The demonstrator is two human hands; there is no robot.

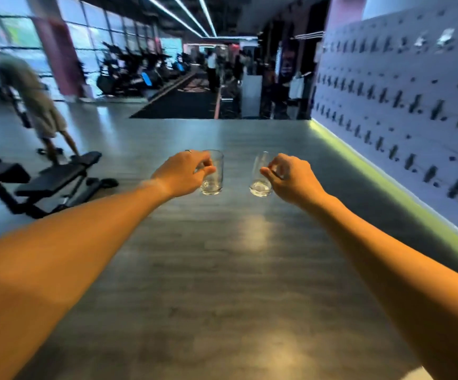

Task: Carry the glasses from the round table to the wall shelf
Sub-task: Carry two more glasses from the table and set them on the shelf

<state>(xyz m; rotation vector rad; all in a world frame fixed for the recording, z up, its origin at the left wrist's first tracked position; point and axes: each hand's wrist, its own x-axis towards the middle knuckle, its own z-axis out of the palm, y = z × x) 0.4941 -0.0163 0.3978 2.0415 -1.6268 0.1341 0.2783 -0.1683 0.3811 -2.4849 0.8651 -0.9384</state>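
Two glasses are held out ahead over the floor, side by side and apart: left glass in the left hand, right glass in the right hand. A weight bench stands at left. A pegged wall runs along the right. Exercise machines stand far behind, left.

Gym (weight bench, exercise bikes)
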